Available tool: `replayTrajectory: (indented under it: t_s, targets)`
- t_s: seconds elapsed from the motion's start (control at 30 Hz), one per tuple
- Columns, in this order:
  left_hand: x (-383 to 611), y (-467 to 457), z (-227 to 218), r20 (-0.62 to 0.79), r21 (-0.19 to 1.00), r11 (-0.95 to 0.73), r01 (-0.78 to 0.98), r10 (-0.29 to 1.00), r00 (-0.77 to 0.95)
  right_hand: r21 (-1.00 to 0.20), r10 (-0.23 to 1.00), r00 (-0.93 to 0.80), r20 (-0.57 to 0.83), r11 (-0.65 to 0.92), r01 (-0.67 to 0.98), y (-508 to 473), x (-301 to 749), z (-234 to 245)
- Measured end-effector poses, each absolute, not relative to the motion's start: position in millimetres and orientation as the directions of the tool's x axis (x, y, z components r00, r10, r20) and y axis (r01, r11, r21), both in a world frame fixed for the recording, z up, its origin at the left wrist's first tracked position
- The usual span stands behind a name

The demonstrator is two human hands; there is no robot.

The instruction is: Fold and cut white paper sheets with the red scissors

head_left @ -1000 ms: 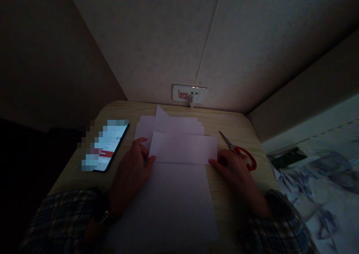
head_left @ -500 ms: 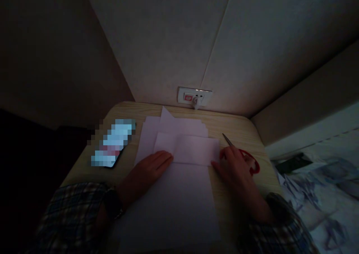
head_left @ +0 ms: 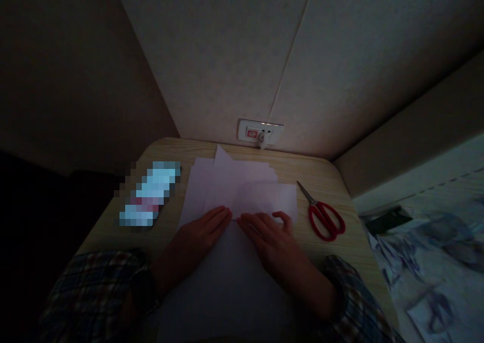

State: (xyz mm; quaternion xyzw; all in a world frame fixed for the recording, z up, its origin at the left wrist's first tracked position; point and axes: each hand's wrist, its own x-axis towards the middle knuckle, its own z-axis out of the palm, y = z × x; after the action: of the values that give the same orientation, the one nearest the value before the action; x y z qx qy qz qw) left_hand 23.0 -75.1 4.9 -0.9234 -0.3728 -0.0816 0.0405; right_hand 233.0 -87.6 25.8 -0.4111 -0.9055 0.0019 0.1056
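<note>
A sheet of white paper (head_left: 274,194), folded into a flat strip, lies over other white sheets on the small wooden table. My left hand (head_left: 202,237) rests at the strip's near edge, fingers lying flat side by side and tips on the paper. Close beside it, my right hand (head_left: 270,239) lies along the same edge, its fingers stretched out and one finger bent upward. The thumbs are hard to make out in the dim light. To the right of that hand sit red-handled scissors (head_left: 323,219), their tips pointing away and left.
A phone (head_left: 153,194) with a lit, blurred screen lies on the left of the wooden table (head_left: 302,164). A wall socket (head_left: 260,131) with a white plug is behind the table. Patterned cloth (head_left: 434,262) shows at the lower right.
My right hand has moved left from beside the scissors onto the strip's near edge, near my left hand. The scissors now show uncovered. My left hand stays almost where it was.
</note>
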Motion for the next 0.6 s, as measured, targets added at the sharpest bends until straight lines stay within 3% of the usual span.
replayTrajectory:
  t_s: [0.6]
  targets:
    - [13.8,-82.1,-5.7,0.193,-0.011,-0.734,0.679,0.665,0.721,-0.072,0.706,-0.699,0.11,0.707,0.703,-83.4,223.5,10.3]
